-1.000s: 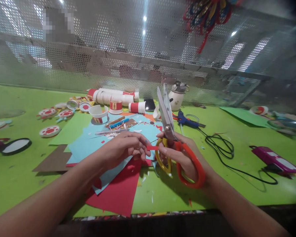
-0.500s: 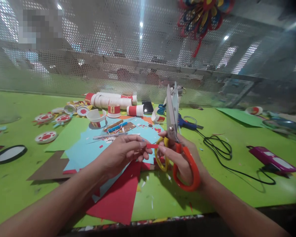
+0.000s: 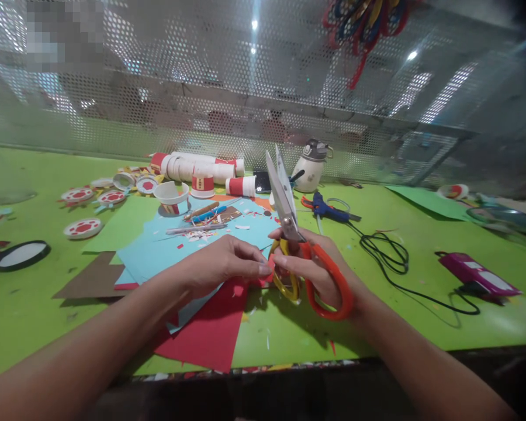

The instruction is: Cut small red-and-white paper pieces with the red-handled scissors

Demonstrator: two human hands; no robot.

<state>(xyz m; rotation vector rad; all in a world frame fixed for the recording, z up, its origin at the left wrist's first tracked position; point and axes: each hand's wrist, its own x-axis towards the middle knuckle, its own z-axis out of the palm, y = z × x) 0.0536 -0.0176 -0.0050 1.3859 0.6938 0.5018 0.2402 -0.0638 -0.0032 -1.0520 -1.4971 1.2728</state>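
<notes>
Around the handles of a large pair of scissors (image 3: 284, 202) my right hand (image 3: 322, 272) is closed. One handle loop is orange, the other yellow, and the blades point up and away, slightly apart. My left hand (image 3: 228, 263) pinches one end of a small red paper strip (image 3: 270, 270), close to the right hand's fingertips. Much of the strip is hidden by fingers. Below the hands a red paper sheet (image 3: 210, 333) lies near the table's front edge, partly over light blue paper (image 3: 149, 248).
Cut paper cups (image 3: 172, 197), pens (image 3: 208, 214) and paper scraps lie beyond the hands. Round paw-print discs (image 3: 82, 228) are at left. A blue glue gun (image 3: 328, 207), a black cord (image 3: 383, 251) and a purple device (image 3: 476, 273) sit right. A white bottle (image 3: 309, 169) stands behind.
The scissors have tilted left, bringing the bottle and glue gun into fuller view. My hands have come closer together, and less of the red strip shows between them.
</notes>
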